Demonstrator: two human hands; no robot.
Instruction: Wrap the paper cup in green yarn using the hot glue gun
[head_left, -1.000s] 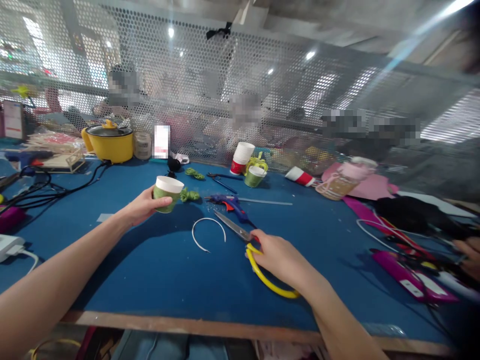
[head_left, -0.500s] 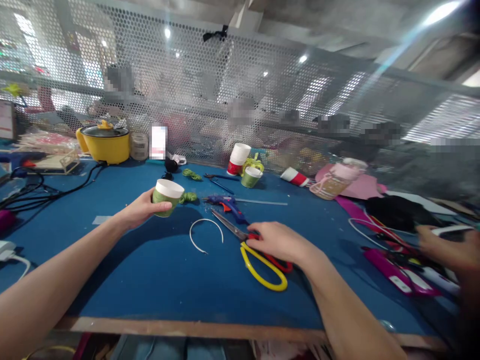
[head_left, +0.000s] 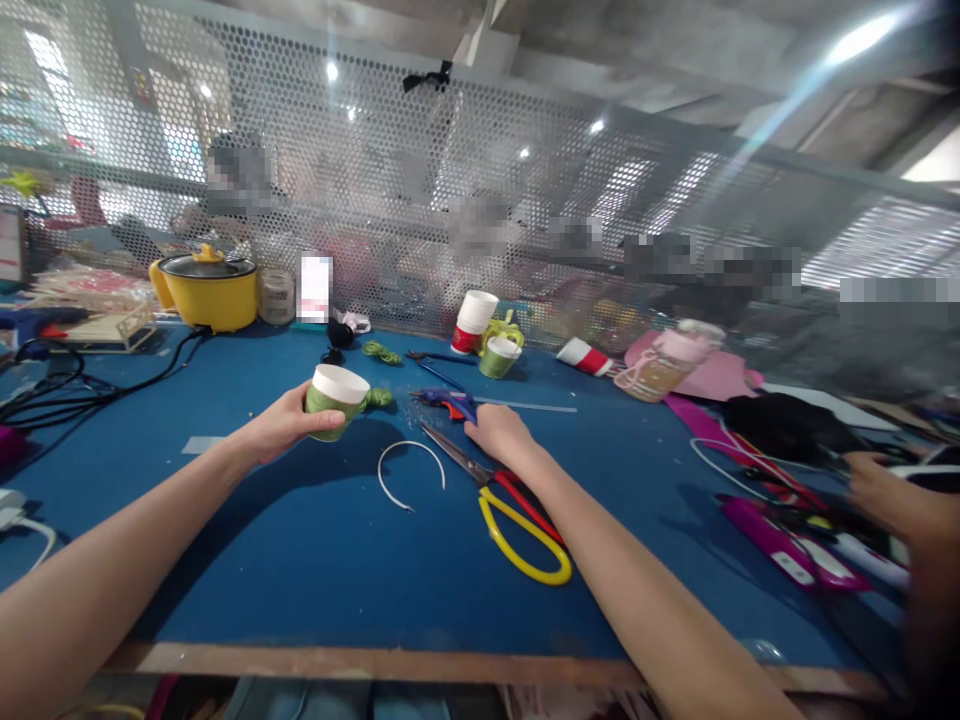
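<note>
Now your right hand (head_left: 499, 435) has left the scissors (head_left: 521, 515), which lie flat on the counter (head_left: 300, 560), and reached the glue gun (head_left: 444, 400); whether it grips, cannot tell. Left hand (head_left: 281, 425) still wraps the cup (head_left: 335, 398), held just above the counter, left of the gun.

we count 2 green-wrapped cups: held cup (head_left: 335, 400), far cup (head_left: 499, 357). 1 cup stack (head_left: 474, 320). 1 red-white cup (head_left: 587, 355). 1 scissors (head_left: 517, 515). 1 wire arc (head_left: 409, 470). 2 green cord bundles: near bundle (head_left: 379, 397), far bundle (head_left: 382, 352). 1 glue gun (head_left: 442, 400). 1 yellow pot (head_left: 206, 293). our hands, 2: left hand (head_left: 281, 425), right hand (head_left: 499, 432). 1 co-worker hand (head_left: 881, 490).
</note>
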